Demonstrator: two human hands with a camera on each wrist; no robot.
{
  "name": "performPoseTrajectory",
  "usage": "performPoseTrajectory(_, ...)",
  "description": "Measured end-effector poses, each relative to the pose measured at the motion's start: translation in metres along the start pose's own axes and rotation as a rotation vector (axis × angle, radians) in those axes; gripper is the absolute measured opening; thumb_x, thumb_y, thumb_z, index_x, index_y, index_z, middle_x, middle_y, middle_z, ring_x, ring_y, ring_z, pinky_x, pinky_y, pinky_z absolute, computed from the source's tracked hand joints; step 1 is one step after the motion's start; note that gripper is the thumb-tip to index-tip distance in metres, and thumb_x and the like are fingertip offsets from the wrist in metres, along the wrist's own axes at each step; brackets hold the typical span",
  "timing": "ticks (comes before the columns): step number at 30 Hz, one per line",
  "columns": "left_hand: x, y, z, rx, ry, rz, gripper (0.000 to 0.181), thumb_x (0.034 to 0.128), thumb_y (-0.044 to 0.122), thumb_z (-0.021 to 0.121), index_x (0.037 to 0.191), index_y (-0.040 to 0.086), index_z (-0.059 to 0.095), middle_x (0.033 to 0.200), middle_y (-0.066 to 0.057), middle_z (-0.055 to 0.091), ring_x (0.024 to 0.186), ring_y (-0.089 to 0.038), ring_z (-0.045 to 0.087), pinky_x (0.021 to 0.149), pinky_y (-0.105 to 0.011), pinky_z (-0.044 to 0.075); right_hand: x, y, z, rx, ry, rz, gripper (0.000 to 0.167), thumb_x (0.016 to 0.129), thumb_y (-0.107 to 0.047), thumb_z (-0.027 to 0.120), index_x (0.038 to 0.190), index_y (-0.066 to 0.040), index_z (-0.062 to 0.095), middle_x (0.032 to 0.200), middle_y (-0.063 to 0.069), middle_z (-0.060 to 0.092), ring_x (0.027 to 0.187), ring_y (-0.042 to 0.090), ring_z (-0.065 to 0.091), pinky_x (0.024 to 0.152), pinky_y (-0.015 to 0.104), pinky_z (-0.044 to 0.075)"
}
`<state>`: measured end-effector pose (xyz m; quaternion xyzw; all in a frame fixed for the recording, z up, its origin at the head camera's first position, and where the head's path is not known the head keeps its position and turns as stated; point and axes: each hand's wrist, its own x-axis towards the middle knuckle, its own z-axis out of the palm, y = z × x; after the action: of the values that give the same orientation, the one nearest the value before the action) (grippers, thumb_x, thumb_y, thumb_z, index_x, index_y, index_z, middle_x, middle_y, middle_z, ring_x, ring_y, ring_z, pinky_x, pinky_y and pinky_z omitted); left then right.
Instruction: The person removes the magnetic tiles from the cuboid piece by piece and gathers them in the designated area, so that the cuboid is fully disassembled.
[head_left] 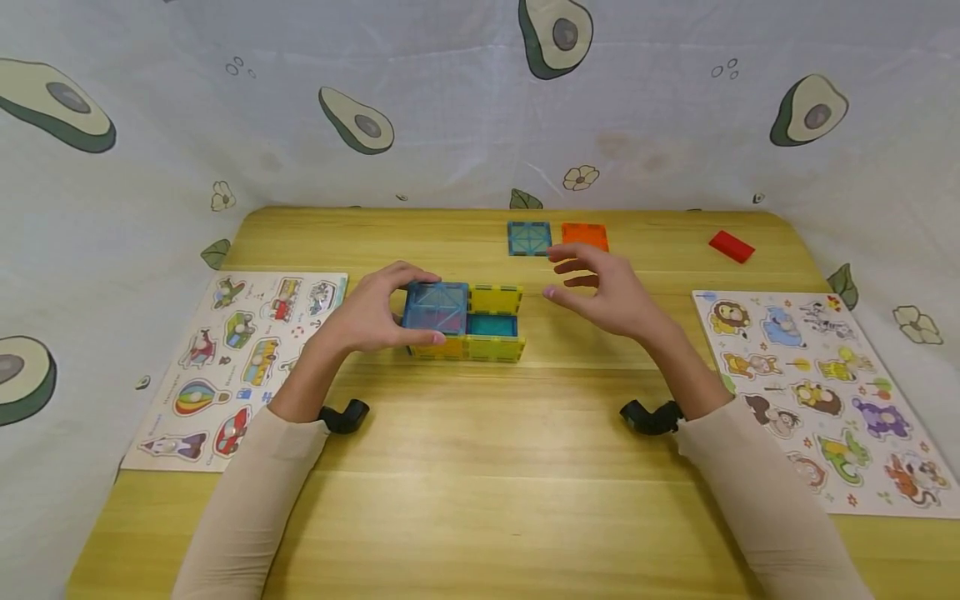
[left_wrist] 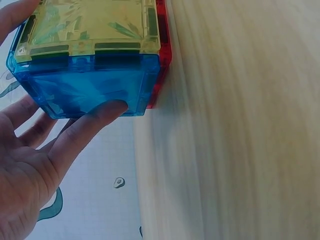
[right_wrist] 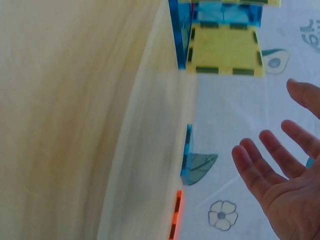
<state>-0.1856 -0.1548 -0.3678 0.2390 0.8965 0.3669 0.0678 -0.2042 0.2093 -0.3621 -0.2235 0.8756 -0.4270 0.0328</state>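
Near the middle of the table stands a box of translucent magnetic tiles [head_left: 435, 310]. A blue tile tops its left half. The right half is open above, with yellow tile walls [head_left: 495, 298] and a blue-green floor. My left hand [head_left: 375, 310] grips the left half, thumb along the front and fingers at the back. In the left wrist view, its thumb lies against a blue side tile [left_wrist: 80, 87], with a yellow tile [left_wrist: 95, 25] and a red tile [left_wrist: 163, 55] adjoining. To the right of the box, my right hand [head_left: 611, 293] hovers with fingers spread, holding nothing.
Behind the box lie a loose blue tile [head_left: 528, 239] and an orange tile [head_left: 586, 237]. A red piece [head_left: 731, 247] is at the back right. Picture puzzle boards flank the work: vehicles [head_left: 225, 375] left, animals [head_left: 817, 400] right. An avocado-print cloth [head_left: 450, 100] rises behind the table.
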Motion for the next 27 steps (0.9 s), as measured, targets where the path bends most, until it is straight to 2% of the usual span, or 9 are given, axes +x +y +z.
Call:
performPoseTrajectory(3, -0.001, 0.0, -0.001, 0.0, 0.0, 0.004, 0.078, 0.0746, 0.046, 0.09, 0.142, 0.022, 0.06, 0.144, -0.006, 0.056, 0.135, -0.032, 0.051, 0.109, -0.061, 0.044, -0.006, -0.006, 0.006, 0.016, -0.013, -0.014, 0.053, 0.095, -0.024, 0.077, 0.143, -0.014, 0.057, 0.14, 0.008, 0.062, 0.123, 0.036, 0.062, 0.106, 0.054, 0.052)
performPoseTrajectory(10, 0.0, -0.001, 0.0, -0.011, -0.004, 0.007, 0.078, 0.075, 0.045, 0.09, 0.143, 0.021, 0.06, 0.143, -0.006, 0.056, 0.133, -0.032, 0.052, 0.106, -0.06, 0.047, -0.019, -0.018, 0.019, 0.051, -0.069, -0.06, 0.052, 0.094, -0.024, 0.078, 0.141, -0.01, 0.06, 0.133, 0.014, 0.065, 0.117, 0.032, 0.066, 0.103, 0.05, 0.054)
performPoseTrajectory(16, 0.0, -0.001, 0.0, -0.011, 0.002, 0.002, 0.078, 0.0741, 0.045, 0.09, 0.143, 0.022, 0.06, 0.143, -0.005, 0.056, 0.132, -0.031, 0.052, 0.105, -0.059, 0.047, -0.024, -0.02, 0.03, 0.069, -0.129, -0.126, 0.049, 0.094, -0.019, 0.077, 0.14, -0.008, 0.062, 0.135, 0.014, 0.066, 0.117, 0.033, 0.067, 0.101, 0.048, 0.056)
performPoseTrajectory(24, 0.0, -0.002, 0.0, -0.012, 0.004, 0.004, 0.079, 0.0735, 0.045, 0.091, 0.142, 0.021, 0.061, 0.143, -0.005, 0.057, 0.131, -0.03, 0.053, 0.105, -0.059, 0.048, -0.027, -0.021, 0.039, 0.098, -0.159, -0.153, 0.048, 0.093, -0.018, 0.078, 0.138, -0.013, 0.064, 0.132, 0.014, 0.067, 0.116, 0.03, 0.068, 0.099, 0.046, 0.058)
performPoseTrajectory(27, 0.0, -0.001, 0.0, -0.012, 0.0, 0.002, 0.079, 0.0739, 0.046, 0.09, 0.143, 0.022, 0.06, 0.143, -0.005, 0.056, 0.133, -0.031, 0.052, 0.106, -0.06, 0.046, -0.027, -0.02, 0.042, 0.109, -0.168, -0.163, 0.048, 0.093, -0.018, 0.078, 0.138, -0.01, 0.064, 0.132, 0.016, 0.067, 0.116, 0.03, 0.069, 0.098, 0.047, 0.058)
